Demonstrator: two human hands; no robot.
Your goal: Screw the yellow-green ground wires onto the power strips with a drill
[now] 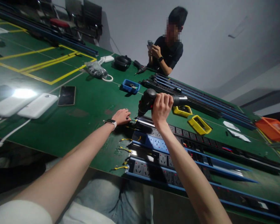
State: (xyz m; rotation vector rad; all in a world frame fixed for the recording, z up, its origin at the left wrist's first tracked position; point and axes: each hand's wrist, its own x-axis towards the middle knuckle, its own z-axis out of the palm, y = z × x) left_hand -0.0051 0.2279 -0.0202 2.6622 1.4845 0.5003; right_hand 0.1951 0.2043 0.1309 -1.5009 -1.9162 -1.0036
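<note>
In the head view, my right hand (162,107) is wrapped round the handle of a black cordless screwdriver (147,100). Its nose points down at the left end of the farthest near-side power strip (146,120). Beside that end, my left hand (121,117) has its fingers closed on a short green wire (133,119); the fingertips are partly hidden. Nearer to me lie several more long socket strips in black and blue casings, with yellow-green wires (124,149) sticking out of their left ends. My right forearm covers part of them.
Across the table a person (169,46) holds a grey device, with another power screwdriver (140,67) close by. A blue bin (130,86), yellow bins (199,125) and an orange bin (274,129) stand around. A phone (67,95) and white power banks (38,105) lie left.
</note>
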